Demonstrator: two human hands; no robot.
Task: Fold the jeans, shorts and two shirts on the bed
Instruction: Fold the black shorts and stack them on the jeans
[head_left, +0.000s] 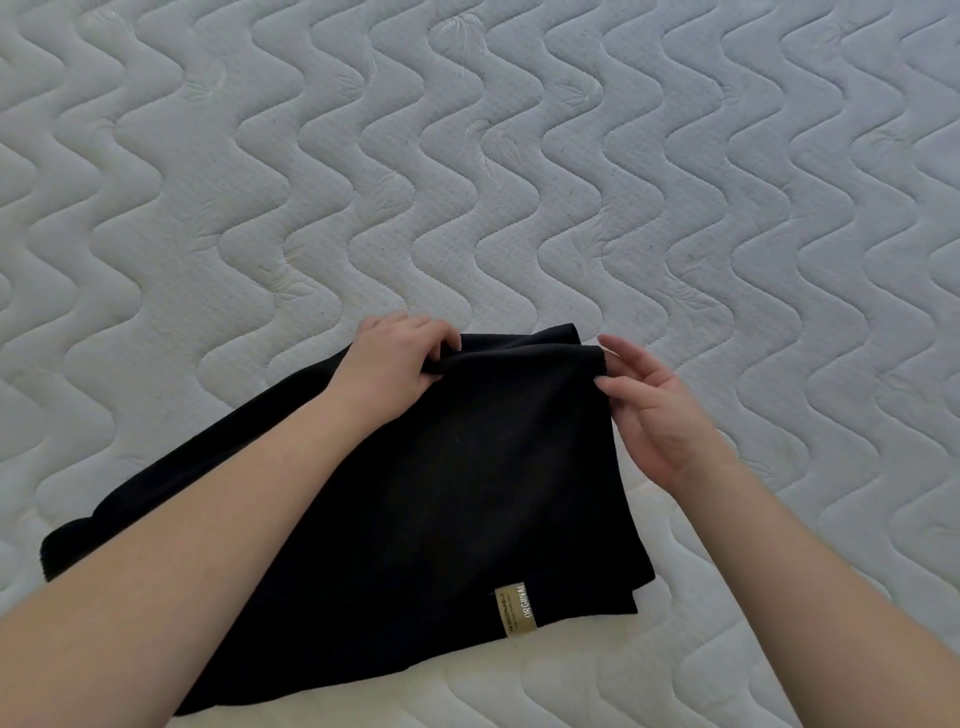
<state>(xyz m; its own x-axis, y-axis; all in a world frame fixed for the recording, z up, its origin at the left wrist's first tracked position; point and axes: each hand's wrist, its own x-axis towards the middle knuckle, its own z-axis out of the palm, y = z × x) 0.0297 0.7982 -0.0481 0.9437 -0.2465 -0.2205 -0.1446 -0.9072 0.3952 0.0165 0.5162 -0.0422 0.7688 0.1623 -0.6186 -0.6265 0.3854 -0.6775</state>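
Black garment (467, 483), tan label (516, 608); white mattress (519, 182), wavy quilted pattern.

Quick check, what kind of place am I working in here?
Likely a bedroom: a bare quilted mattress fills the view, with a black garment on it, gripped by the left hand for folding.

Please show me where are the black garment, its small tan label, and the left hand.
black garment (457, 493): head view, on its flat middle.
tan label (515, 609): head view, on the label's centre.
left hand (395, 361): head view, on the back of the hand.
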